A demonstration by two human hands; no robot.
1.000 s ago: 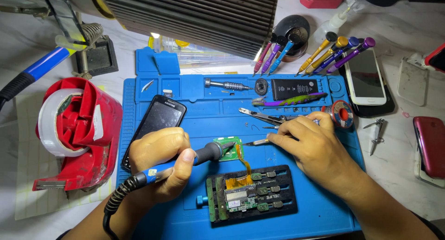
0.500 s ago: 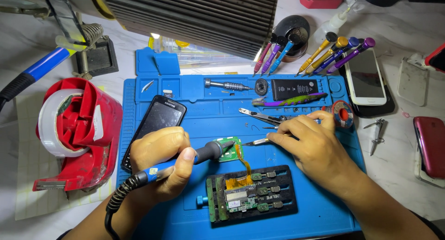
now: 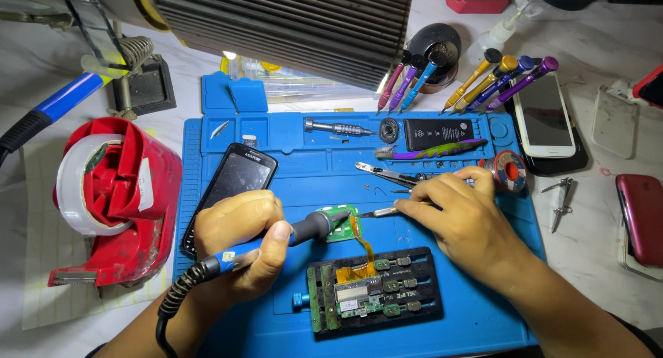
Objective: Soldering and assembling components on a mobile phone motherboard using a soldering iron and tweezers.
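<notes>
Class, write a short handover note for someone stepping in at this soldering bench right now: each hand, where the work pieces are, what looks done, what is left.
Left hand: grips the soldering iron, tip at the small green board.
Right hand: holds tweezers, points at the same board.
The green board lies on the blue mat, joined by an orange flex ribbon to the circuit board clamped in the black holder. A black phone lies beside the left hand; a solder spool sits by the right.
Done: board clamped, tools in place.
Left: the joint itself; whether it is finished cannot be seen.
</notes>
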